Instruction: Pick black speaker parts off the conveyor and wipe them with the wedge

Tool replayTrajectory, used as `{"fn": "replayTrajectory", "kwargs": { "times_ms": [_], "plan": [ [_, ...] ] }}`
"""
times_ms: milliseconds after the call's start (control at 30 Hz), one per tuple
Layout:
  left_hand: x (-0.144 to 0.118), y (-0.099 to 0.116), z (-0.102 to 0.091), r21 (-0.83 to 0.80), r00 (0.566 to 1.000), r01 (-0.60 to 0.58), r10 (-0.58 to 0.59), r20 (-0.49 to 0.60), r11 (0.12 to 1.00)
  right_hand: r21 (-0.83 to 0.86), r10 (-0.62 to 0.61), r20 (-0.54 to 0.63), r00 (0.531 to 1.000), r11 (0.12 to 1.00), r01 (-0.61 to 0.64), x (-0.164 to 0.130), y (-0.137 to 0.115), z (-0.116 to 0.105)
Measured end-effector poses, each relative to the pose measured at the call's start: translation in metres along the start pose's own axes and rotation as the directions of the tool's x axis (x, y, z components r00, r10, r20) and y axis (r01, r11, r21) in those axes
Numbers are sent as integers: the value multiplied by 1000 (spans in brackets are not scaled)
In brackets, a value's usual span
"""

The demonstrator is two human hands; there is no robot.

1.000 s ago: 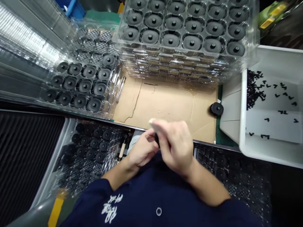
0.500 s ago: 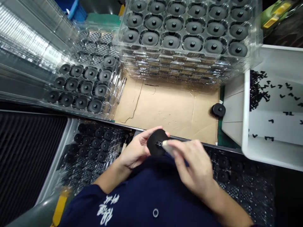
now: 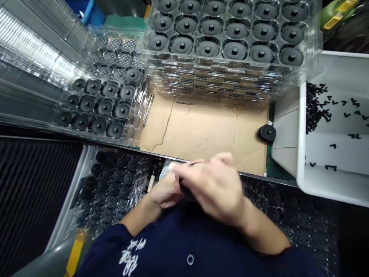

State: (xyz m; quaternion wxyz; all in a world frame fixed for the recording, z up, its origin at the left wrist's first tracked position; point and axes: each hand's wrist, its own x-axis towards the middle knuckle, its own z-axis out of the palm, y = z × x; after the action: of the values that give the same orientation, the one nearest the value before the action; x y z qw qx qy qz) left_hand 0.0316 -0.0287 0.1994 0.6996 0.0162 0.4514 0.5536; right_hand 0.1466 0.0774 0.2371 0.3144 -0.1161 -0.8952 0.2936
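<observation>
My left hand (image 3: 164, 190) grips a black round disc part (image 3: 186, 190) close to my chest, and only a dark sliver of it shows. My right hand (image 3: 215, 186) lies over the disc from the right, fingers curled on top of it and blurred with motion. Both hands hover at the near edge of a brown cardboard sheet (image 3: 201, 127). A single loose black disc (image 3: 267, 132) lies at the cardboard's right edge.
A stack of clear trays (image 3: 230, 75) filled with black discs stands at the back. A half-filled clear tray (image 3: 100, 107) lies at the left. A white bin (image 3: 331, 184) with small black clips sits at the right. More trays of discs (image 3: 115, 177) lie below the bench edge.
Half a second ago the disc was exposed in my left hand with my right fingertips at its centre. Now my right hand has moved left and covers it.
</observation>
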Motion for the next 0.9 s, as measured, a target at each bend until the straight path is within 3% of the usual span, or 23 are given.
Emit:
{"fn": "replayTrajectory", "kwargs": {
  "times_ms": [67,167,233,333,433,633,700,767,800,833,900],
  "plan": [
    [0,3,1,-89,997,-6,13,71,996,59,235,-60,970,971,-231,-8,23,1],
    [-1,8,1,-255,985,-14,58,165,967,86,601,-35,799,798,-596,-35,69,11],
    [-1,10,-2,-301,982,-35,89,169,953,-90,695,48,718,719,-690,-59,94,25],
    [0,9,-6,-328,981,-47,105,160,943,-279,708,172,685,702,-655,-89,109,47],
    [2,10,-8,-341,979,-62,123,163,938,-274,688,236,686,724,-633,-103,105,64],
    [2,10,-10,-281,977,-150,185,103,948,-265,661,208,721,748,-609,-100,110,85],
    [2,8,-11,-240,976,-179,203,83,954,-227,626,252,738,779,-584,-87,112,77],
    [2,6,-10,-213,971,-209,228,67,954,-177,603,219,767,798,-576,-66,101,57],
    [2,5,-10,-205,970,-224,239,53,953,-159,592,178,786,806,-571,-53,89,45],
    [2,4,-9,-195,967,-243,253,30,950,-96,558,45,829,828,-552,-40,72,33],
    [3,3,-7,-160,960,-277,278,-16,947,-42,389,-109,915,918,-395,-17,34,15]
  ]
}}
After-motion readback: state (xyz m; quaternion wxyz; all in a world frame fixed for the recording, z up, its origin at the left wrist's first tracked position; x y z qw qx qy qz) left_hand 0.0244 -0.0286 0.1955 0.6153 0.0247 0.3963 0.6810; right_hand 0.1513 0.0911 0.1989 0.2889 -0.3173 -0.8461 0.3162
